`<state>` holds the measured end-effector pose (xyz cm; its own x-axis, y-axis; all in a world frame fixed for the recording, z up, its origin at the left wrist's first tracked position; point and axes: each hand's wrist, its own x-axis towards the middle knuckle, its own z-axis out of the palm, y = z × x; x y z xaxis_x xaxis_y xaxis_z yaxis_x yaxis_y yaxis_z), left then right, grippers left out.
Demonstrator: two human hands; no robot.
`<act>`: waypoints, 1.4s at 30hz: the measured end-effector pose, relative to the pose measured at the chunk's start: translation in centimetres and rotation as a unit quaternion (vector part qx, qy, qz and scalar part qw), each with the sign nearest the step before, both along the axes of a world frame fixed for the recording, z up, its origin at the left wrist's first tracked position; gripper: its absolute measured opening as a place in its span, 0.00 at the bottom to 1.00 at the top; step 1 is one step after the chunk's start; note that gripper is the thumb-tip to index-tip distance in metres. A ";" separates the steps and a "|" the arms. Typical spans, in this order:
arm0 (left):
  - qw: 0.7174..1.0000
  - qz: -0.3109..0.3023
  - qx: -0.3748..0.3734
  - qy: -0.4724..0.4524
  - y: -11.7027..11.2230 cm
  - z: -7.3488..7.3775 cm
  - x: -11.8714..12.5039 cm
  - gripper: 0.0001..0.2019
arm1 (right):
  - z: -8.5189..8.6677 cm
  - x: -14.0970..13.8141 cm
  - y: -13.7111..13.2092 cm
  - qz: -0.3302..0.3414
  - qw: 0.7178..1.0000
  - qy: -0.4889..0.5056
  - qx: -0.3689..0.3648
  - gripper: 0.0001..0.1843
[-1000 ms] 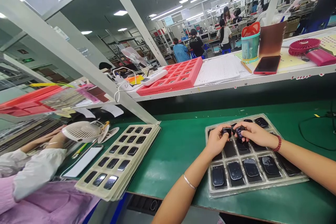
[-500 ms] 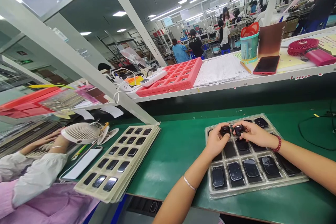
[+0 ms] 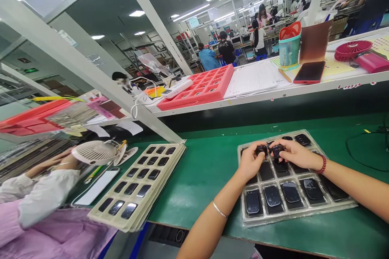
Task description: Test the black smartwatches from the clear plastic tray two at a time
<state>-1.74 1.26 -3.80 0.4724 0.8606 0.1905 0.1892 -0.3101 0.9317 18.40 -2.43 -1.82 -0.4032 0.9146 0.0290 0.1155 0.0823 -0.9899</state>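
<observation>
Over the back of a clear plastic tray [image 3: 270, 220], my left hand [image 3: 251, 162] is closed on a small black smartwatch body [image 3: 261, 149]. My right hand [image 3: 293, 154], with a red bead bracelet at the wrist, pinches another black smartwatch body [image 3: 277, 151] close beside it. Fingers partly cover both pieces. Dark square watch pieces lie in the tray's compartments, among them a glossy one [image 3: 253, 202] in the front row. Part of the tray is hidden under my right forearm.
To the left is a stack of cream trays [image 3: 129, 188] holding dark watch faces. A co-worker's sleeve [image 3: 45, 192] and a white fan [image 3: 95, 153] are farther left. Above the green bench [image 3: 194, 170], a shelf bears a red foam tray [image 3: 197, 89], papers and a phone [image 3: 310, 72].
Both hands stay over the tray with their smartwatch bodies; the right one's piece is tilted slightly differently. The view has shifted a little.
</observation>
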 end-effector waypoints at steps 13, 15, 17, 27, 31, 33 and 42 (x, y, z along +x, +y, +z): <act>1.000 0.007 0.011 0.012 -0.2 0.5 0.1 0.17 | -0.3 -0.1 0.0 0.012 1.000 0.022 0.002 0.14; 1.000 0.003 0.009 0.013 -0.3 0.5 0.1 0.17 | -0.2 -0.1 0.0 0.011 1.000 0.022 0.000 0.14; 1.000 0.000 0.010 0.014 -0.3 0.6 0.1 0.18 | -0.2 -0.1 0.0 0.010 1.000 0.020 0.005 0.13; 1.000 0.001 0.006 0.009 -0.2 0.4 0.1 0.17 | -0.6 0.1 0.2 0.012 1.000 0.019 0.007 0.14; 1.000 -0.003 -0.001 -0.004 0.0 0.2 0.0 0.16 | -0.5 0.0 0.1 0.011 1.000 0.022 0.004 0.14; 1.000 -0.002 -0.003 -0.001 0.0 0.2 0.0 0.16 | -0.4 0.0 0.0 0.011 1.000 0.022 0.002 0.14; 1.000 0.011 0.011 0.019 -0.2 0.4 0.1 0.16 | -0.4 0.1 0.1 0.010 1.000 0.019 -0.001 0.14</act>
<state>-1.64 1.11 -3.40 0.4608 0.8665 0.1922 0.2303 -0.3259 0.9169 18.49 -2.36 -2.21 -0.4199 0.9066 0.0422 0.0764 0.0816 -0.9937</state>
